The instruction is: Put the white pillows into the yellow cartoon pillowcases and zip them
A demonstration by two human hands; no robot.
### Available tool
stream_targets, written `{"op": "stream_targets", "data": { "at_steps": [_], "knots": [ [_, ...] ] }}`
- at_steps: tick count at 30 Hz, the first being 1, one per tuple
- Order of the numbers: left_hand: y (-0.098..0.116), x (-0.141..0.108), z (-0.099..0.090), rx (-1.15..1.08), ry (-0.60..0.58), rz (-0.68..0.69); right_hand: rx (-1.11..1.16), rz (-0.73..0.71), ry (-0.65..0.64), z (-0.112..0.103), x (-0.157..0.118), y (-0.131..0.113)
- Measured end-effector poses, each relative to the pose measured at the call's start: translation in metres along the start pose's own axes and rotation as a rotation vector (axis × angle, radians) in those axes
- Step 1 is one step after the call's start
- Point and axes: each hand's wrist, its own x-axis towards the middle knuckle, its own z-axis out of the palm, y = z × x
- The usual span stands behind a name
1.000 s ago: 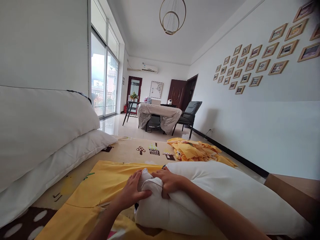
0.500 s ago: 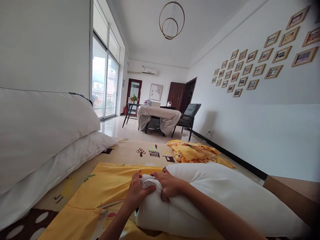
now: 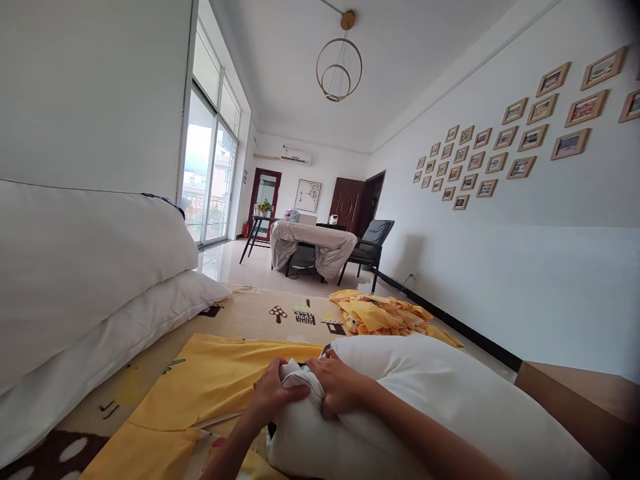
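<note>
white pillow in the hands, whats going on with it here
A person's left hand and right hand grip the bunched-up end of a white pillow. That end lies over a spread yellow cloth, with the patterned beige cover underneath. A crumpled yellow cloth lies beyond the pillow, and two more white pillows are stacked at the left of the picture.

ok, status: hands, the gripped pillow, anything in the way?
Left hand, right hand: both gripping pillow at bunched end. Pillow partly over yellow cloth. Nothing visibly blocking hands.
</note>
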Motion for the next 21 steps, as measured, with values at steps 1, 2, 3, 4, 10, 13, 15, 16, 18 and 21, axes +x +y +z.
{"op": "stream_targets", "data": {
  "at_steps": [1,2,3,4,10,13,15,16,18,21],
  "knots": [
    [0.0,-0.001,0.0,0.0,-0.002,0.033,0.002,0.009,-0.006,0.0,0.0,0.0],
    [0.0,-0.001,0.001,0.0,-0.009,0.075,0.009,0.018,-0.014,0.0,0.001,0.0],
    [-0.001,-0.002,0.002,0.001,-0.016,0.119,0.019,0.028,-0.025,-0.001,0.002,0.001],
    [-0.002,-0.002,0.002,0.005,-0.022,0.158,0.032,0.037,-0.04,-0.002,0.003,0.002],
    [-0.003,-0.006,0.01,0.104,0.045,0.203,0.032,0.084,-0.1,-0.003,-0.015,-0.016],
    [0.001,-0.009,0.01,0.049,0.051,0.226,0.032,0.126,-0.088,0.002,-0.045,-0.032],
    [0.005,-0.01,0.009,0.016,0.046,0.22,0.03,0.128,-0.093,0.002,-0.061,-0.033],
    [0.006,-0.01,0.009,0.006,0.041,0.21,0.018,0.139,-0.1,-0.001,-0.066,-0.029],
    [0.006,-0.008,0.009,-0.005,0.035,0.189,-0.015,0.188,-0.1,-0.009,-0.065,-0.013],
    [0.0,-0.004,0.011,-0.06,0.048,0.168,-0.038,0.196,-0.096,-0.023,-0.042,0.02]
  ]
}}
